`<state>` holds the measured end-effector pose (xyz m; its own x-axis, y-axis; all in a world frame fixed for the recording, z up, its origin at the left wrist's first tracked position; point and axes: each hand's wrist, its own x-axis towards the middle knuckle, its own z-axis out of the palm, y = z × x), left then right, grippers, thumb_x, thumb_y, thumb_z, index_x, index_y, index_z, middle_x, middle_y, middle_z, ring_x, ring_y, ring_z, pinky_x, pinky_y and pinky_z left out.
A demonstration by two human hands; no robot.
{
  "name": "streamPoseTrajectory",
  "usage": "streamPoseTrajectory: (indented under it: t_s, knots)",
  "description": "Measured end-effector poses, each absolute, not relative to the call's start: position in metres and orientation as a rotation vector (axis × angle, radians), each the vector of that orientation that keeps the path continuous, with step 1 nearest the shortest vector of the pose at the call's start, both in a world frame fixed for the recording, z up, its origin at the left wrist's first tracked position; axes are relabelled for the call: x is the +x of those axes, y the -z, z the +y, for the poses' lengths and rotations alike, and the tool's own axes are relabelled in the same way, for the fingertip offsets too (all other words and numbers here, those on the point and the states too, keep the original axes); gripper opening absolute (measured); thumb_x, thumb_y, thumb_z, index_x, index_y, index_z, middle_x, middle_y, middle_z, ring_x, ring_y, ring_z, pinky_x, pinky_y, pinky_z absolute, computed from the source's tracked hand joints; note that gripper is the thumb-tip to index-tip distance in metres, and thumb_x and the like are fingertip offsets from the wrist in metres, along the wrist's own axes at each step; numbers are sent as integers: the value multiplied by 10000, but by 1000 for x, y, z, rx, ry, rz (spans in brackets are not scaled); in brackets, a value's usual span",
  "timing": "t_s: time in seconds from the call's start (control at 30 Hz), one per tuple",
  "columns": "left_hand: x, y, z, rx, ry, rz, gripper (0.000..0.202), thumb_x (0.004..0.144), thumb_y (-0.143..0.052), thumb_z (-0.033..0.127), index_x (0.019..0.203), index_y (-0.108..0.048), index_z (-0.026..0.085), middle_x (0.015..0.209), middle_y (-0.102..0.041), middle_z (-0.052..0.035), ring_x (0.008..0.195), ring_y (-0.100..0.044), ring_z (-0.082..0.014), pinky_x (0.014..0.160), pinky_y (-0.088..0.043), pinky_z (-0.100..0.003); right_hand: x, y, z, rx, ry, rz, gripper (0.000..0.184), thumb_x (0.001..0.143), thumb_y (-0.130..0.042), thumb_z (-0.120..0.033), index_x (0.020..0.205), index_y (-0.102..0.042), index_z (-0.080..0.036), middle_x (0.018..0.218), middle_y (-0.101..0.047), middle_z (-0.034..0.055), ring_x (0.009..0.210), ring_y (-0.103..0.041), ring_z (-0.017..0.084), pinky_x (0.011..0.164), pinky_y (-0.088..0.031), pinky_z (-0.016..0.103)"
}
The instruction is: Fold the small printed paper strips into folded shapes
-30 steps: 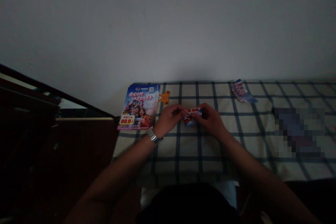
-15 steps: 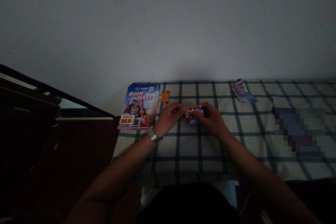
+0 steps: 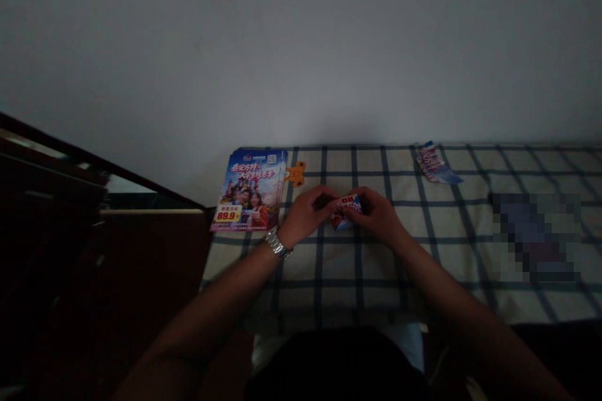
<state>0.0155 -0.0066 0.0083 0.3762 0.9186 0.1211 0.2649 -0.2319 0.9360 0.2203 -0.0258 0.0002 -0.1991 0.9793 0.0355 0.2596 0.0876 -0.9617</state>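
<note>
Between my two hands is a small folded flyer [image 3: 345, 216], printed in red, blue and white with part of a price on its upper flap. My left hand [image 3: 310, 216], with a metal watch [image 3: 278, 244] at the wrist, pinches its left side. The fingers of my right hand [image 3: 377, 216] close on its right side. Left of my hands lies a stack of flyers [image 3: 247, 191] with the same colours and a yellow price box. An orange bear-shaped piece [image 3: 296, 173] lies beside the stack.
A checked cloth [image 3: 376, 276] covers the surface against the pale wall [image 3: 301, 50]. Several folded paper pieces [image 3: 435, 164] lie in an overlapping row at the back right. A blurred-out dark object [image 3: 531, 235] is further right. A dark rail [image 3: 103, 163] slants along the left.
Both hands have drawn closer together and slightly toward me. The flyer now looks narrower, its price flap tilted and more of it covered by my fingers.
</note>
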Motion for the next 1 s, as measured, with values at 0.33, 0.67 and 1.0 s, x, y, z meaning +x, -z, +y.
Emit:
streamPoseTrajectory:
  t_s: [0.33, 0.67, 1.0]
  knots:
    - [15, -5, -3, 1654, -948, 1049, 207, 929, -634, 388, 935, -638, 182, 850, -677, -18, 762, -637, -148, 703, -502, -260, 222, 2, -22, -1226, -1116, -1524, 309, 865, -702, -493, 1018, -657, -230, 932, -727, 39, 853, -687, 208, 755, -560, 335]
    - [17, -7, -7, 1690, -880, 1038, 201, 911, -644, 391, 926, -645, 190, 877, -697, -23, 787, -662, -159, 720, -536, -267, 224, -1, -24, -1317, -1034, -1491, 270, 864, -689, -492, 902, -664, -226, 816, -700, 25, 756, -656, 196, 679, -532, 313]
    - [19, -11, -10, 1709, -925, 1017, 195, 921, -651, 357, 1042, -713, 218, 993, -740, -44, 919, -702, -190, 837, -563, -311, 221, -4, -28, -1293, -1048, -1676, 199, 862, -684, -423, 901, -673, -228, 808, -713, 8, 740, -658, 185, 664, -517, 292]
